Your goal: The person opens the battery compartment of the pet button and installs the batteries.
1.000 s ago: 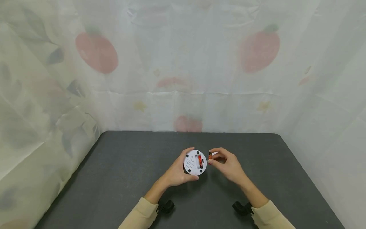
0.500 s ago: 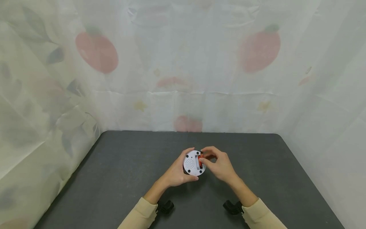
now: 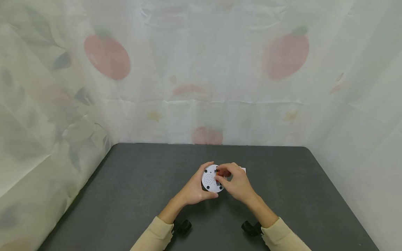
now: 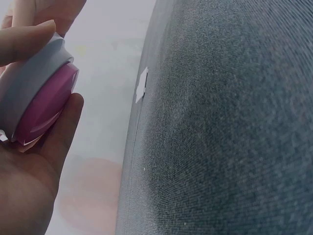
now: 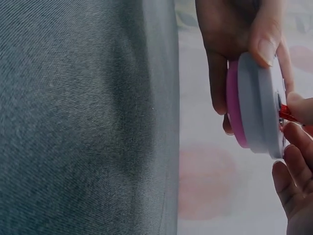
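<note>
Right hand (image 3: 237,181) now over round device (image 3: 209,178), pinching battery (image 3: 217,173), mostly hidden; left hand (image 3: 194,190) grips device

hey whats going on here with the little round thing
A person sits at a dark grey table. Their left hand grips a round white device with a pink face, its back turned up towards them. The right hand pinches a red battery at the open battery slot in the back of the device. A small white piece, possibly the slot's cover, lies on the table just beyond the right hand.
</note>
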A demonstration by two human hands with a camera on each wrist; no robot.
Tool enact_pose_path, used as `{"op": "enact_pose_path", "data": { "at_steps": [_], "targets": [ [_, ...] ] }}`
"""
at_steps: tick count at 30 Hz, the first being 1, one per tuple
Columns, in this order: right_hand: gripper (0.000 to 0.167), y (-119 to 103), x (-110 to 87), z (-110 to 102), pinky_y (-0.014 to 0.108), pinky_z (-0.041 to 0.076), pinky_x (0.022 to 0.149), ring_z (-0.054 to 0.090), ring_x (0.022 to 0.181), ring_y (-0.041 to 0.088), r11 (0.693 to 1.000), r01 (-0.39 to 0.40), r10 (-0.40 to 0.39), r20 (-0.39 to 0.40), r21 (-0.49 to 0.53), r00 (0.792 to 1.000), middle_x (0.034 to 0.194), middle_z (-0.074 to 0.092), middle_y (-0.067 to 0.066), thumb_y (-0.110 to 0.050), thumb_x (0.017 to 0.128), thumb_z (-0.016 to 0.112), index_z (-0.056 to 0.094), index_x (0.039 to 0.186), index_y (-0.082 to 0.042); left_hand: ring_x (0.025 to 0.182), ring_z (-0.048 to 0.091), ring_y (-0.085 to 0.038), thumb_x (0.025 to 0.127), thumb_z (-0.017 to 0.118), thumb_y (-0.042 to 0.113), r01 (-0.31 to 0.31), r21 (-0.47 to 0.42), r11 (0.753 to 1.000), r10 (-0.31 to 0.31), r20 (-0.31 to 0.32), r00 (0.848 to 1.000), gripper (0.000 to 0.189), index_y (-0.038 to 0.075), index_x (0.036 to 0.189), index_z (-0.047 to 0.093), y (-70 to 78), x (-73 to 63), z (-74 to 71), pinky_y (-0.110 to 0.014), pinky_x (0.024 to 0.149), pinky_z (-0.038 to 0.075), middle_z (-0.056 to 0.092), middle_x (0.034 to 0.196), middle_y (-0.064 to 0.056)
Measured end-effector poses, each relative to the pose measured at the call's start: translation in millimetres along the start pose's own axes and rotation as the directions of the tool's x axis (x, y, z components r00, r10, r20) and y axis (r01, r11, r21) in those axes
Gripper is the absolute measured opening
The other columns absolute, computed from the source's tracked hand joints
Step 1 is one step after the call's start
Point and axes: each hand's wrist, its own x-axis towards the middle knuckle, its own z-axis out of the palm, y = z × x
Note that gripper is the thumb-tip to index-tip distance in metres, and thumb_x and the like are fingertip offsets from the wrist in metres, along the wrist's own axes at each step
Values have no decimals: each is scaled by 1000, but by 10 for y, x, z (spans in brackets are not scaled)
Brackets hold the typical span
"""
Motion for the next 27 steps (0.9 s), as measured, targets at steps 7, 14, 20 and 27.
{"op": "enact_pose_path", "data": {
  "at_steps": [7, 14, 20, 27],
  "targets": [
    [17, 35, 14, -9, 40, 50, 69, 55, 80, 12, 1000, 22, -22, -13, 11, 1000, 91, 63, -6, -9, 87, 82, 77, 103, -10, 111, 57, -18, 81, 88, 15, 21, 16, 1000, -21, -1, 1000, 106, 33, 160, 18, -19, 16, 20, -33, 88, 50, 44, 144, -1],
    [5, 92, 50, -12, 33, 50, 66, 55, 74, 12, 989, -66, 71, -34, 134, 997, 93, 63, -4, -13, 93, 76, 79, 96, -14, 113, 55, -19, 80, 88, 12, 19, 39, 999, -19, -15, 1000, 107, 32, 160, 19, 21, 25, 33, -35, 90, 49, 44, 145, -1],
    [12, 121, 72, -21, 31, 50, 67, 57, 75, 15, 967, -178, 185, -20, 179, 983, 93, 63, 0, -16, 89, 81, 76, 100, -14, 111, 55, -18, 80, 89, 17, 8, 53, 999, -7, -25, 1000, 104, 30, 160, 22, 24, 29, 38, -35, 91, 48, 47, 141, 0],
    [32, 158, 131, -61, 29, 48, 73, 56, 86, 21, 806, -490, 449, 198, 331, 871, 102, 62, 8, -21, 92, 78, 70, 119, -6, 111, 55, -19, 79, 89, 17, -1, 59, 998, 2, -20, 1000, 106, 20, 161, 21, 20, 32, 39, -36, 91, 48, 47, 140, -1]
  ]
}}
